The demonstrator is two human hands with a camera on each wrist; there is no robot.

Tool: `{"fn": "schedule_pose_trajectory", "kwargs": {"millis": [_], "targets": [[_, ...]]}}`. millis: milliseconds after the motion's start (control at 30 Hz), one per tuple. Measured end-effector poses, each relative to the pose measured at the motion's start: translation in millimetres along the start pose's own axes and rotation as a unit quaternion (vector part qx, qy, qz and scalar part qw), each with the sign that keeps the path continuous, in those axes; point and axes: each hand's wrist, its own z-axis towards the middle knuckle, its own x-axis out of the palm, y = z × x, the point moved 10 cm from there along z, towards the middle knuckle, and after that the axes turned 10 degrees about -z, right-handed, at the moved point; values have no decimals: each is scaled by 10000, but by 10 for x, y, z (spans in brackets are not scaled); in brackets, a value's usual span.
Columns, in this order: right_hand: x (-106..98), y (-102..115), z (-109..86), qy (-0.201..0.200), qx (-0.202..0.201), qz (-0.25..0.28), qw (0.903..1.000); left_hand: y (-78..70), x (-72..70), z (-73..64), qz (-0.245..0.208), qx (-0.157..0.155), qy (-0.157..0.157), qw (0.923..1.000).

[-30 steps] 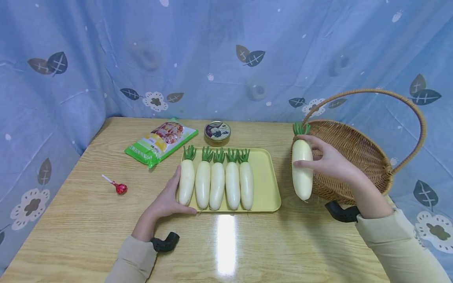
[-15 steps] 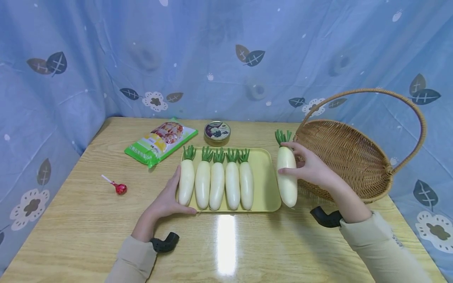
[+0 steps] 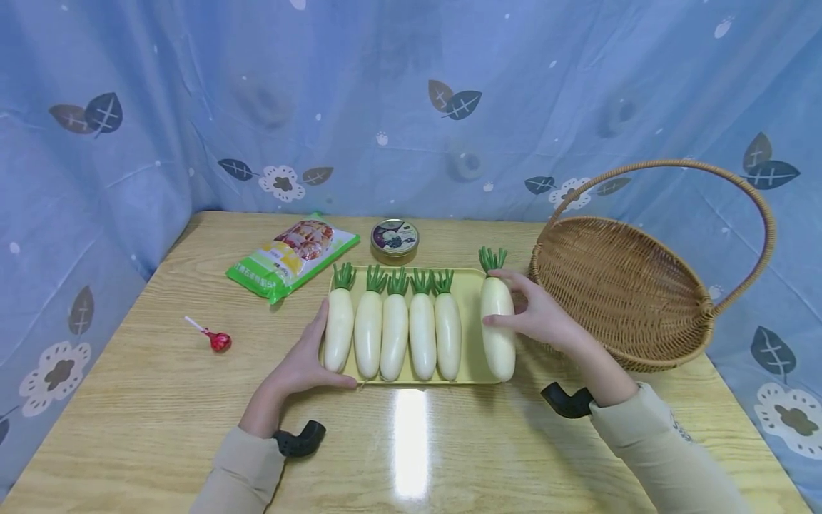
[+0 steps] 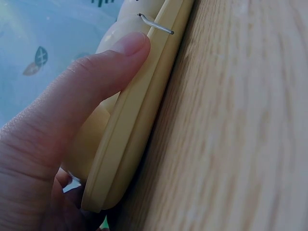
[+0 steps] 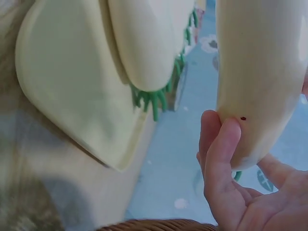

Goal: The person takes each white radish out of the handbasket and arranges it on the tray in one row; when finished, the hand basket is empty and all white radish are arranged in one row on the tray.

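Observation:
My right hand (image 3: 536,314) grips a white radish (image 3: 498,351) with green stem stubs, thumb on one side and fingers near its top. The radish is over the right end of the yellow tray (image 3: 471,321). In the right wrist view the held radish (image 5: 260,62) is raised above the tray, and fingertips press its side near the stem end. Several more white radishes (image 3: 394,335) lie side by side on the tray, stems pointing away. My left hand (image 3: 308,360) holds the tray's near left corner; in the left wrist view the thumb (image 4: 110,62) lies along the rim.
A wicker basket (image 3: 629,285) with a tall handle stands right of the tray. Behind the tray are a round tin (image 3: 394,239) and a green-and-white food packet (image 3: 292,260). A red lollipop (image 3: 218,341) lies on the wooden table at left. A blue curtain (image 3: 385,107) hangs behind.
My right hand has carried the radish leftward, from in front of the basket to over the tray's right end. The left hand has stayed on the tray corner.

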Motion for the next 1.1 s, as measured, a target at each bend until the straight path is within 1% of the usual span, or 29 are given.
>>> {"fn": "schedule_pose_trajectory", "kwargs": {"millis": [233, 433, 667, 867, 1100], "targets": [[140, -54, 77, 100, -116, 283, 9995, 13, 0, 14, -11, 3, -23, 10000], [224, -181, 150, 96, -20, 114, 9999, 0, -6, 8, -9, 15, -43, 10000], [338, -308, 217, 243, 83, 123, 9996, -4, -1, 0, -46, -34, -11, 10000], [397, -346, 282, 264, -56, 86, 9996, 9, 8, 5, -61, -49, 2, 10000], [445, -394, 370, 199, -123, -236, 9994, 11, 2, -1, -3, -31, -3, 10000]]}}
